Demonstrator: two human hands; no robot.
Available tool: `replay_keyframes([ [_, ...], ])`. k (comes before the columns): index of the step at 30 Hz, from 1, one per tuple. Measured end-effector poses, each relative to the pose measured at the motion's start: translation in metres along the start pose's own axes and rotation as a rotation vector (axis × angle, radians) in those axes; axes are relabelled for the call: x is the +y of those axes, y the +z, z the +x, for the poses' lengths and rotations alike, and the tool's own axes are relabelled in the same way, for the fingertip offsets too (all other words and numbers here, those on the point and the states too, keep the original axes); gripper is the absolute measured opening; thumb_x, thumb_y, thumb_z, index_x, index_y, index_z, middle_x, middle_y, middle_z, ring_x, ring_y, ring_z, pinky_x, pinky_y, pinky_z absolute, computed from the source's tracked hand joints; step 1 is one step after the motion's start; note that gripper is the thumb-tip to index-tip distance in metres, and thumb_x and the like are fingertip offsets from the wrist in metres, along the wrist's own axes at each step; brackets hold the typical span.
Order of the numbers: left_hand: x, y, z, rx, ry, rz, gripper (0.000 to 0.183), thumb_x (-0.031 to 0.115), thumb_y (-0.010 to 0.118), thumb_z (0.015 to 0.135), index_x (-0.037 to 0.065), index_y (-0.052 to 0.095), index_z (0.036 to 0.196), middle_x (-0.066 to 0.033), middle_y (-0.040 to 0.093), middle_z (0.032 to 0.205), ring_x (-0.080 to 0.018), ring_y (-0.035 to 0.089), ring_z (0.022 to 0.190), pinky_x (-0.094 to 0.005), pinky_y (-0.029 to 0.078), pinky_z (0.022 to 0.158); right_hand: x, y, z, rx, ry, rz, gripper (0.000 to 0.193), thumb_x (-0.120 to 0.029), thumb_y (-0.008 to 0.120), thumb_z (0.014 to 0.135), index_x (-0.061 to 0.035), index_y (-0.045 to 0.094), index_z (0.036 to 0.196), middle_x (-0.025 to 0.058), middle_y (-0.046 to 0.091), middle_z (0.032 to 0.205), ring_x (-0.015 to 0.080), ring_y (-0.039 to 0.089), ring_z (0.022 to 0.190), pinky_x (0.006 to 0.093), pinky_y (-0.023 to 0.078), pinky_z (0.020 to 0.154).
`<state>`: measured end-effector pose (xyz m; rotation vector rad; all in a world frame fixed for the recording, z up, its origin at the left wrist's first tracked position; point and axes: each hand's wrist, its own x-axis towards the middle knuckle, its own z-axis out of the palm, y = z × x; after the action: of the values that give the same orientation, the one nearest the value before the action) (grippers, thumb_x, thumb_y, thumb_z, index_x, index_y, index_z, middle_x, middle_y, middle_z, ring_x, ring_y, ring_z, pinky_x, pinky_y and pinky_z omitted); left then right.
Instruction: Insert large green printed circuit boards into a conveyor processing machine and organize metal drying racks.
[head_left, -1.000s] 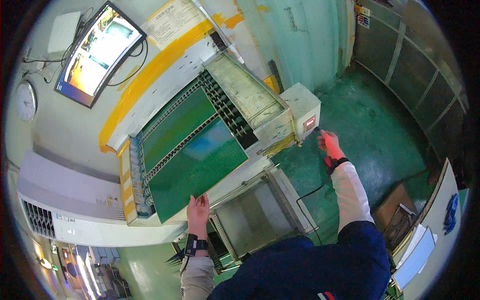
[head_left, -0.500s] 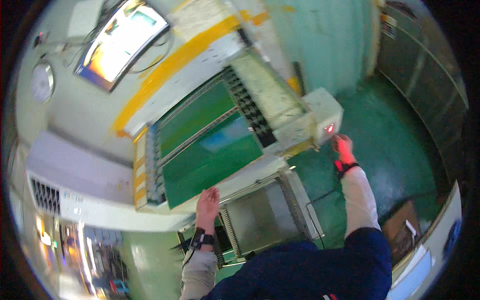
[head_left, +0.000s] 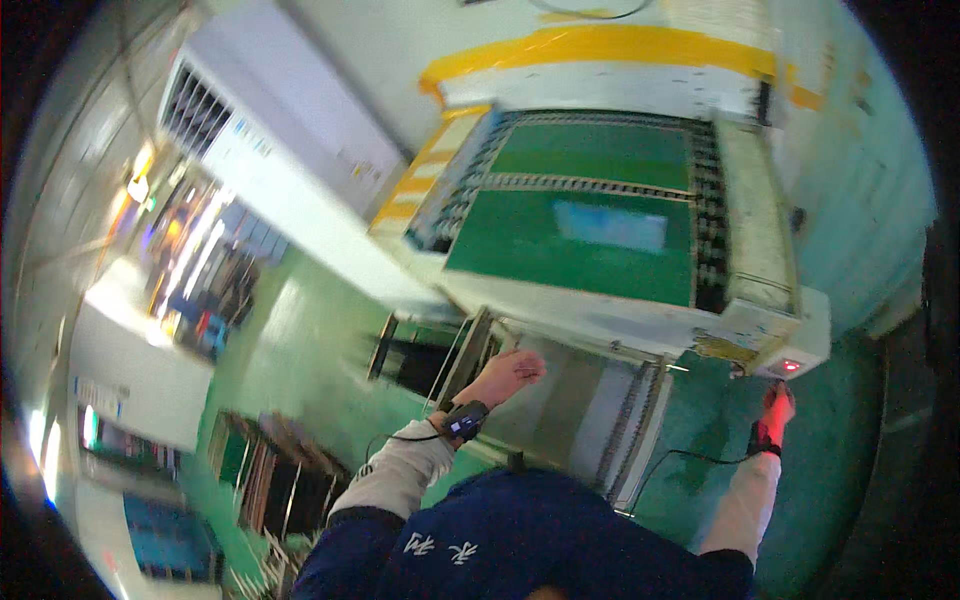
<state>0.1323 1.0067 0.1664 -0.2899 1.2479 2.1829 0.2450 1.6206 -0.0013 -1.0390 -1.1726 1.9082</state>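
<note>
My left hand (head_left: 512, 373) hangs over a low metal frame (head_left: 632, 432) with a grey flat surface, its fingers curled in and nothing visible in them. A dark strap with a cable circles that wrist. My right hand (head_left: 778, 403) is raised just under a white control box (head_left: 815, 335) with a glowing red light; red glow falls on the hand, and its fingertips are too blurred to read. Two large green panels, a near one (head_left: 560, 262) and a far one (head_left: 590, 155), lie flat on the machine's roller bed (head_left: 709, 235). A pale blue sheen shows on the near panel.
A tall white cabinet unit (head_left: 300, 110) with a vent grille stands left of the machine. Panels stand in a rack (head_left: 285, 475) on the green floor at lower left. A thin black cable (head_left: 690, 455) runs from my right wrist toward the metal frame.
The view has swung left, so the machine appears farther right and more level. My left hand has moved off the near panel's edge and curled. My right hand stays by the control box.
</note>
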Motion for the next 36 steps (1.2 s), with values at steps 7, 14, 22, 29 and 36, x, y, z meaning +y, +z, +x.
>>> replay_keyframes([
  [7, -0.064, -0.121, -0.098, 0.428, -0.128, 0.199, 0.023, 0.019, 0.060, 0.084, 0.001, 0.056, 0.097, -0.0118, 0.062, 0.089, -0.0220, 0.063, 0.079, -0.0309, 0.053, 0.063, -0.002, -0.005, 0.006, -0.049, 0.126, -0.163, 0.014, -0.022, 0.059, 0.085, -0.0086, 0.060, 0.089, -0.0006, 0.053, 0.070, 0.0087, 0.048, 0.059, 0.0237, 0.039, 0.051],
  [14, -0.121, -0.184, -0.152, 0.658, -0.171, 0.044, 0.033, 0.028, 0.061, 0.086, -0.001, 0.058, 0.101, -0.0089, 0.062, 0.080, -0.0220, 0.063, 0.066, -0.0320, 0.053, 0.054, 0.009, -0.029, 0.043, -0.065, 0.152, -0.163, 0.019, -0.021, 0.060, 0.084, -0.0041, 0.060, 0.094, 0.0048, 0.058, 0.079, 0.0129, 0.054, 0.066, 0.0272, 0.044, 0.052],
  [22, -0.150, -0.162, -0.184, 0.885, -0.185, 0.337, 0.038, 0.034, 0.062, 0.083, -0.003, 0.060, 0.091, -0.0068, 0.061, 0.071, -0.0156, 0.058, 0.054, -0.0307, 0.047, 0.046, 0.041, -0.011, 0.081, -0.206, 0.064, -0.732, 0.021, -0.023, 0.060, 0.082, -0.0047, 0.061, 0.092, 0.0031, 0.057, 0.071, 0.0154, 0.053, 0.061, 0.0301, 0.045, 0.053],
  [29, -0.138, -0.155, -0.129, 0.639, -0.271, 0.396, 0.038, 0.034, 0.061, 0.084, -0.003, 0.061, 0.093, -0.0071, 0.064, 0.073, -0.0148, 0.060, 0.058, -0.0287, 0.050, 0.051, 0.049, -0.074, 0.127, -0.293, -0.401, -1.333, 0.025, -0.026, 0.055, 0.084, -0.0037, 0.062, 0.091, 0.0054, 0.060, 0.077, 0.0171, 0.055, 0.067, 0.0344, 0.046, 0.060],
  [36, -0.145, -0.155, -0.129, 0.659, -0.236, 0.556, 0.035, 0.033, 0.062, 0.081, -0.002, 0.063, 0.083, -0.0076, 0.064, 0.072, -0.0156, 0.061, 0.057, -0.0290, 0.051, 0.053, 0.036, -0.057, 0.108, -0.305, -0.526, -1.556, 0.023, -0.024, 0.055, 0.084, -0.0033, 0.062, 0.091, 0.0066, 0.061, 0.077, 0.0181, 0.056, 0.068, 0.0346, 0.046, 0.061],
])
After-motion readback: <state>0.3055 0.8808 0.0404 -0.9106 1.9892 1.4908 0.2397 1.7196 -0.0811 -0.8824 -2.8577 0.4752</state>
